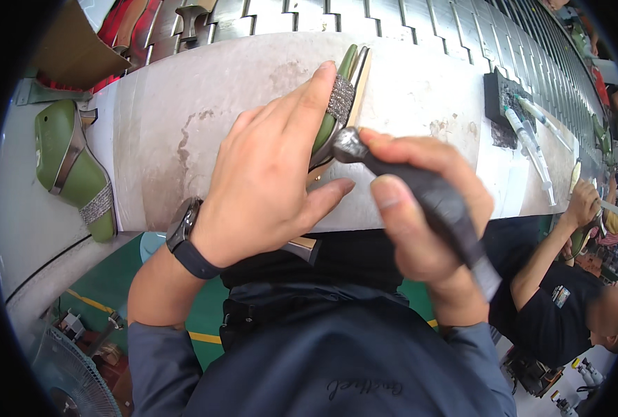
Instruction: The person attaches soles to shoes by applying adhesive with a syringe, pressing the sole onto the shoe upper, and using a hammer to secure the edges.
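Observation:
A heeled sandal (341, 99) with a glittering strap lies on its side on the pale work table, fitted on a green shoe last. My left hand (270, 163) grips it, the fingers stretched along the strap side and the thumb near the heel end; the hand hides much of the shoe. My right hand (430, 208) is closed round the dark handle of a hammer (350, 144). The rounded metal head is at the sandal's sole edge; whether they touch I cannot tell. The heel's tip (302, 249) shows below my left palm.
Another green-lasted sandal (72, 163) lies at the left. Syringes (531, 149) rest by a black block (500, 104) on the table's right. A slatted metal conveyor (406, 17) runs along the far side. A co-worker (566, 299) sits at the right; a fan (69, 375) stands lower left.

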### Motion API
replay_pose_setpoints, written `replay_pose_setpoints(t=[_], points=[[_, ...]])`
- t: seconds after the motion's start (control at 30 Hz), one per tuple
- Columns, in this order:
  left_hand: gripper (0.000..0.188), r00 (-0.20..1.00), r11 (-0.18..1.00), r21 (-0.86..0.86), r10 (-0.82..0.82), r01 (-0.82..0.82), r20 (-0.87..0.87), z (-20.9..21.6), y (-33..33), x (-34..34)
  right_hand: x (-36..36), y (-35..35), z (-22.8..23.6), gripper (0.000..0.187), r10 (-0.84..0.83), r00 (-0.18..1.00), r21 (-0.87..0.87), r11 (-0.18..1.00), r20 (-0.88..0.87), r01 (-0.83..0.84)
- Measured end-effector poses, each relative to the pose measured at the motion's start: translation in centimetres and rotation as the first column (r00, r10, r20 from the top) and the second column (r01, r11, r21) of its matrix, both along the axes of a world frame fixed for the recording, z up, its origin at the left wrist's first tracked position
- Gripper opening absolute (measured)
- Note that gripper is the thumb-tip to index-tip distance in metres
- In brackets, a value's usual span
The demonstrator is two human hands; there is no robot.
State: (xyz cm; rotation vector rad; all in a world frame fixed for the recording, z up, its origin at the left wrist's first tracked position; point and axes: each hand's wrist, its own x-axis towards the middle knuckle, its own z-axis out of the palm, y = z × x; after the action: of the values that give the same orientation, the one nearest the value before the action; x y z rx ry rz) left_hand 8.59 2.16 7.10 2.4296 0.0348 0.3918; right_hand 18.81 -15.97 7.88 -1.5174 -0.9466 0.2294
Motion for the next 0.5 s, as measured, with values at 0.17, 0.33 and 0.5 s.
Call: replay_pose_setpoints(t=[0.17, 0.33, 0.5], points=[[0.104, 0.999, 0.999, 0.032, 0.018, -0.019, 0.039, -0.7, 0.1, -0.6, -5.5, 1.2, -1.8, 0.035, -0.134, 0.886, 0.055, 0.991, 0.443, 0.123], [0.091, 0.997, 0.996, 0.027, -0.082, 0.082, -0.002, -0.9, 2.4, -2.2, -3.9, -0.2, -1.0, 0.035, -0.055, 0.956, 0.023, 0.998, 0.289, 0.050], [0.054, 1.000, 0.986, -0.166, -0.017, 0.020, 0.018, -2.2, 3.4, -3.8, -2.9, 0.8, -1.2, 0.036, -0.086, 0.920, 0.048, 0.996, 0.383, 0.073]])
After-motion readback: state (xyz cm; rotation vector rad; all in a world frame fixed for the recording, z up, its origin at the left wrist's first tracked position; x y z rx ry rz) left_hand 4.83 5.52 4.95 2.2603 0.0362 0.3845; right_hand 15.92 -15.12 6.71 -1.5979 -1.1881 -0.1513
